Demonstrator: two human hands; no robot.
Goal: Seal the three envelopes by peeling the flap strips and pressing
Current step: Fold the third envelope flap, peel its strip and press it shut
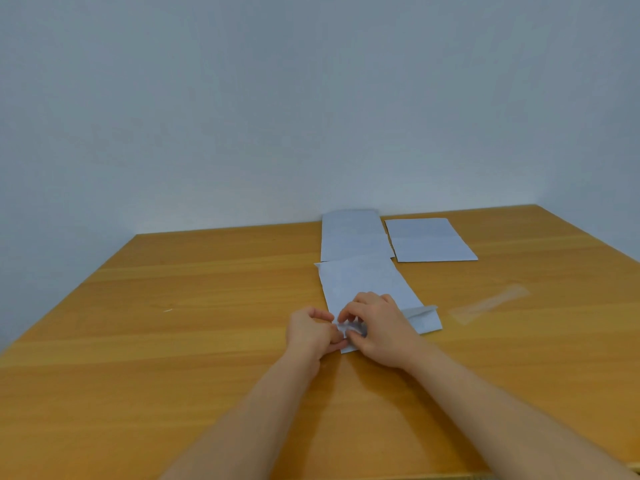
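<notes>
Counter (207,306), wood-grain, fills the lower half of the frame under a plain grey-blue wall (242,98).

Three white envelopes lie right of centre. Far envelope (349,237) sits against the wall edge, lengthwise away from the viewer. Right envelope (429,239) lies just beside it, apart by a narrow gap, flat, a fold line across it; likely either done or waiting, cannot tell which. Near envelope (363,282) touches or slightly overlaps the far one and runs toward the viewer, flap end (424,318) nearest, its right corner curled up off the counter.

Both hands meet at the left part of that flap. Left hand (310,332): fingers curled, pinching the flap's edge, apparently to steady the paper. Right hand (375,327): fingers bent over the flap, tips pinching at something small there, probably the start of the strip. The strip itself is hidden under the fingertips.

Clear strip (490,304), peeled, lies at right of frame, well apart from the envelopes, likely set aside as waste. Judgement: one strip off, second peel being started.
</notes>
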